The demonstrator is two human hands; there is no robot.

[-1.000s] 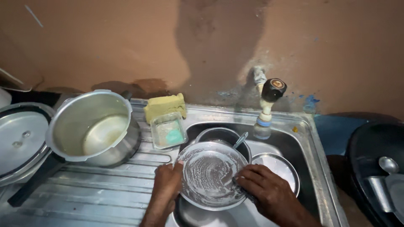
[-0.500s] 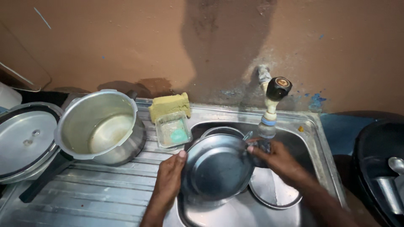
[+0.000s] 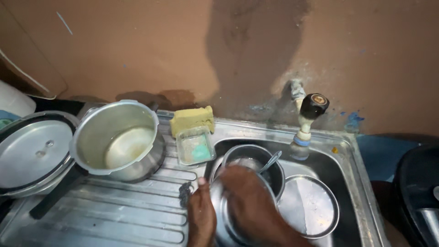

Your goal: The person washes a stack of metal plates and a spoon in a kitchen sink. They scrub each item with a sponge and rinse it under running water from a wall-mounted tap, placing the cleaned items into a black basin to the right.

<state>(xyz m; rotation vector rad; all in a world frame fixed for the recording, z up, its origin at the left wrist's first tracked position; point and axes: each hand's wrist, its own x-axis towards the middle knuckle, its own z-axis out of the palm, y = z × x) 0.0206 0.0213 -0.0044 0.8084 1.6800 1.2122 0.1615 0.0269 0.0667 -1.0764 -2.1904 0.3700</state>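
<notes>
since half a second ago the steel plate (image 3: 224, 206) has dropped lower over the sink (image 3: 361, 183), and the right hand (image 3: 249, 201) now lies spread flat across its face, fingers loose, pressing rather than gripping. left hand (image 3: 201, 217) clasps the plate's left rim, thumb up, beside the ridged draining board (image 3: 114, 215)

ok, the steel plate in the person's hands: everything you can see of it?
The steel plate is round, shiny grey metal with a raised rim, and looks wet. It is tilted up on edge over the sink basin. The left hand grips its left rim, thumb up; the right hand lies across its face and hides most of it. Behind it sits a steel bowl with a spoon; whether they touch is unclear.
</notes>
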